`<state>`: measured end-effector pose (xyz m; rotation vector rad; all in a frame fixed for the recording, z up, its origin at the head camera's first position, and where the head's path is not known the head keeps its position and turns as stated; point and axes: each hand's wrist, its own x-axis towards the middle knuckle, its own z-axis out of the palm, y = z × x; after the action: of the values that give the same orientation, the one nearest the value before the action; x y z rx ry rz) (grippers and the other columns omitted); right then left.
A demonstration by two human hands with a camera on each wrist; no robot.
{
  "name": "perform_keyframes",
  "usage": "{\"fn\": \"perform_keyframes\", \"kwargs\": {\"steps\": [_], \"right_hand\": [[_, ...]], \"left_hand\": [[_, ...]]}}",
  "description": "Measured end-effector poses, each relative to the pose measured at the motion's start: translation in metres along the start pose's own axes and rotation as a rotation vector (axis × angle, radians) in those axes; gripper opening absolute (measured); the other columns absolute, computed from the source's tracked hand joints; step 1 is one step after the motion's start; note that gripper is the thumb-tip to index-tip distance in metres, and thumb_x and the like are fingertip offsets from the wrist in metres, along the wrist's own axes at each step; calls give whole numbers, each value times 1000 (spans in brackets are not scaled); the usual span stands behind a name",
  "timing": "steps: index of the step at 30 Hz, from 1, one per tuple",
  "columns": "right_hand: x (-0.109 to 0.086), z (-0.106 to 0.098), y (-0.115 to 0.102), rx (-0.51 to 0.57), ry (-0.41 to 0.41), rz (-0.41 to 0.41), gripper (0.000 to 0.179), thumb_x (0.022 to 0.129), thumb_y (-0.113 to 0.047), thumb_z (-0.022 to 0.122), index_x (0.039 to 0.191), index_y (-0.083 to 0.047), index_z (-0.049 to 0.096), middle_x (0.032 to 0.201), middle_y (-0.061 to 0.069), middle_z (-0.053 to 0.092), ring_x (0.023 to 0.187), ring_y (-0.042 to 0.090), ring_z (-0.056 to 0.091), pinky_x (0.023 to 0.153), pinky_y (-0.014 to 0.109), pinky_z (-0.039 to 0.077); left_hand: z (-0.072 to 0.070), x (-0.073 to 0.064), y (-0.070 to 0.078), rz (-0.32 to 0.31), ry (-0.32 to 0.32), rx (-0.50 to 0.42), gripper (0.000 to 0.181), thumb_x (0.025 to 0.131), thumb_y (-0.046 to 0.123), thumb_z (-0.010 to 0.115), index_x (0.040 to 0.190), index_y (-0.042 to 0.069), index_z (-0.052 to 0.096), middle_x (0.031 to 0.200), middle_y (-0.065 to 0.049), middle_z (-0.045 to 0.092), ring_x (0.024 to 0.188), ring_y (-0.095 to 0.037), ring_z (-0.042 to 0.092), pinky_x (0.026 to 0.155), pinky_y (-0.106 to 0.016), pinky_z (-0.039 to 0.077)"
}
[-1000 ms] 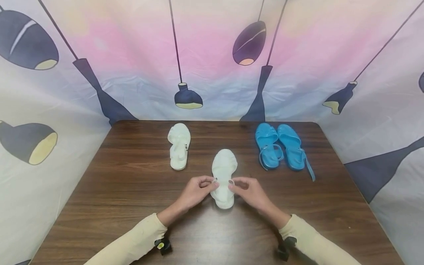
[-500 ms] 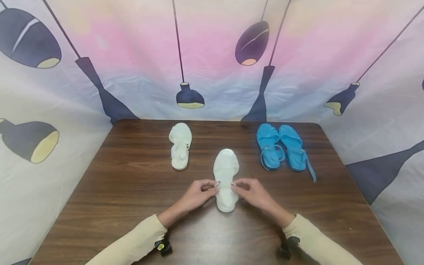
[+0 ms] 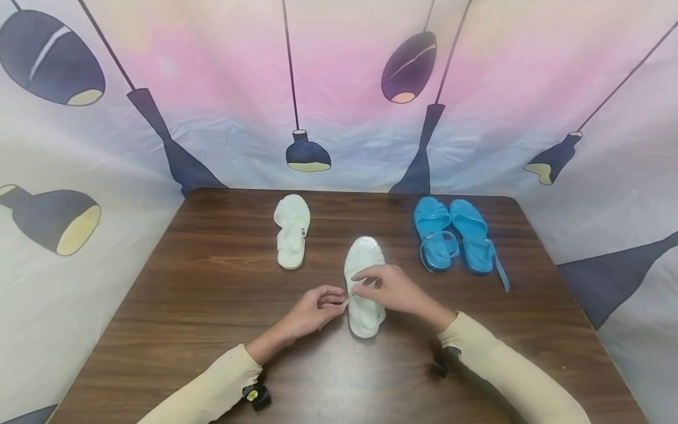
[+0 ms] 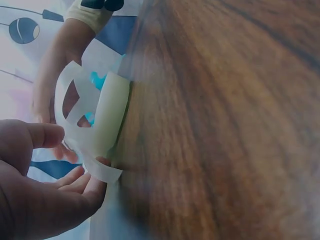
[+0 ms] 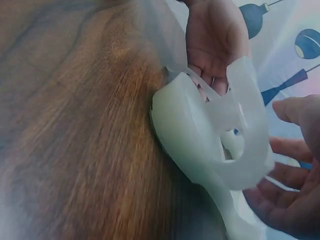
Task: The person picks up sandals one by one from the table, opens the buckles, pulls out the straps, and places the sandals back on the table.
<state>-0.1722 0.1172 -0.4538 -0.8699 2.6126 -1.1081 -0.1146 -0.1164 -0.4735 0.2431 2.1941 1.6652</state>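
A white sandal (image 3: 365, 253) lies toe-away on the wooden table (image 3: 222, 294) between the two hands. At its left edge my left hand (image 3: 312, 309) holds a thin white strap (image 4: 102, 170) by the fingers, its thumb close by. My right hand (image 3: 392, 288) reaches across the top of the sandal, thumb and fingers apart near the same strap. In the right wrist view, the back loop (image 5: 255, 150) stands up from the heel beside the right fingers (image 5: 292, 175). The buckle is too small to make out.
A second white sandal (image 3: 292, 235) lies at the back left. Two blue sandals (image 3: 431, 215) lie side by side at the back right, straps loose. A curtain printed with lamps (image 3: 307, 153) stands behind the table.
My right hand has moved left from the sandal's right edge across its top, and its fingers have spread. My left hand stays at the left edge.
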Motion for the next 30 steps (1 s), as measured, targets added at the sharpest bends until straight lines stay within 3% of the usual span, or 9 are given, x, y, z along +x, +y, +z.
{"fn": "perform_keyframes", "kwargs": {"steps": [6,15,22,30], "right_hand": [[5,7,1,-39,-78,-26,29,95,-36,73,112,-13,78,106,-4,77,96,15,71,83,33,58],[8,6,5,-8,-138,-62,16,91,-25,75,103,-15,78,100,-7,76,92,9,68,82,28,57],[10,5,13,-25,-144,-117,17,90,-24,78,105,-17,78,101,-6,74,94,8,68,84,28,57],[14,2,12,12,-194,-142,12,89,-20,78,100,-16,76,95,-8,72,92,8,67,82,25,57]], "left_hand": [[-1,1,-3,-22,-51,8,42,100,16,64,133,-9,56,123,-22,68,108,-26,68,80,-29,57],[-3,3,-6,11,-34,95,31,98,17,65,119,-6,67,105,-13,74,95,-14,68,82,-25,54],[-5,8,-8,5,-102,20,25,101,15,63,111,-8,69,93,-14,74,74,-11,63,61,-19,49],[-7,8,-5,-7,-93,30,21,101,12,63,106,-7,69,86,-9,70,67,-9,55,55,-18,43]]}}
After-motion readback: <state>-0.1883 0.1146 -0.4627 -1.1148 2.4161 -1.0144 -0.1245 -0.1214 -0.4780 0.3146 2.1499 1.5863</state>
